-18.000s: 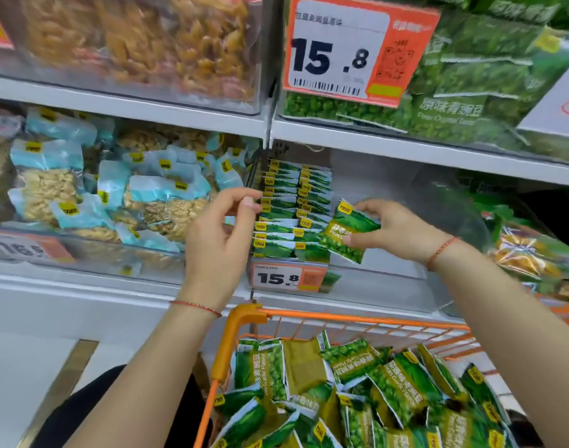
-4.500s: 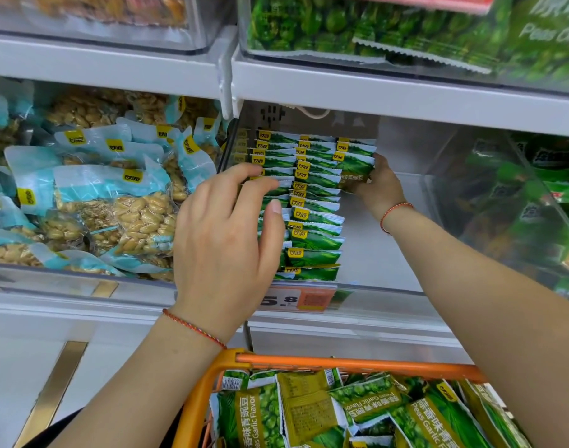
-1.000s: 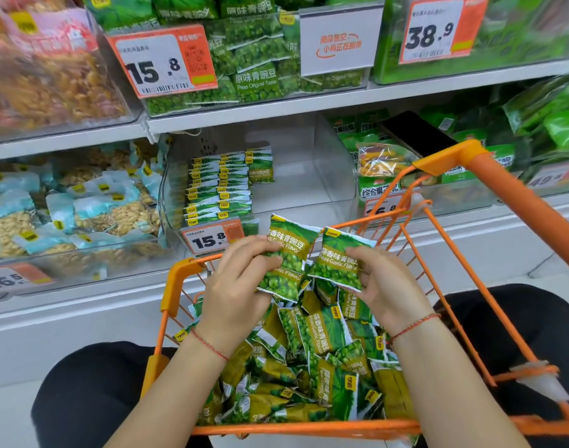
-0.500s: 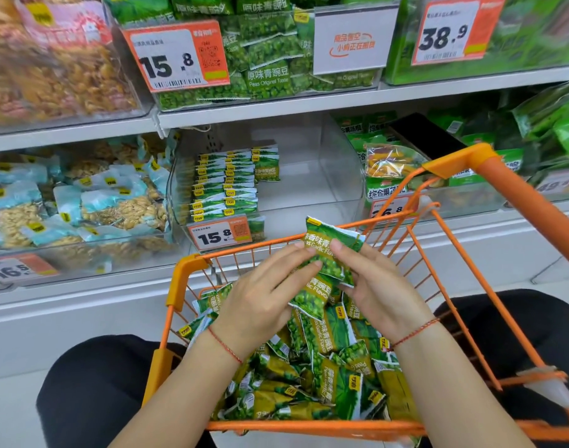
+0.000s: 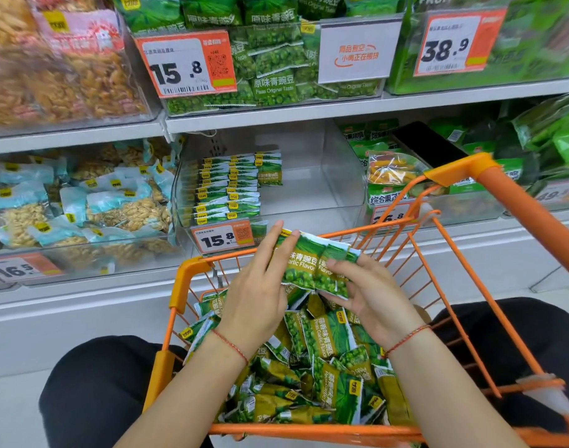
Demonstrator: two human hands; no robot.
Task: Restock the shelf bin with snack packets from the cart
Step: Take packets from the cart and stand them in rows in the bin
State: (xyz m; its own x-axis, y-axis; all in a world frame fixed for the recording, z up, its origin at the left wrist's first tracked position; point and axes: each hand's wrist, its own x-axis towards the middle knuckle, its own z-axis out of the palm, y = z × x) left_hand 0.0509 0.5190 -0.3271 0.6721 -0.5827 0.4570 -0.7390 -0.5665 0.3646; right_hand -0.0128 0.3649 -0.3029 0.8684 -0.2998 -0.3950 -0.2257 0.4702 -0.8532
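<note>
Both hands are squaring up a small bundle of green garlic-pea snack packets above the orange cart. The left hand is lying along the bundle's left edge, its grip a pinch with straight fingers over the top corner, while the right hand is cupping the right end, fingers curled under it. To do this well, the edges should be getting tapped flush and the labels kept facing one way, so the bundle can stand upright beside the rows already in the clear shelf bin, whose right half looks bare. Many packets are lying loose in the cart below. Compared with half a second ago, the bundle is being held flatter and wider, label side up, a little higher over the cart rim
</note>
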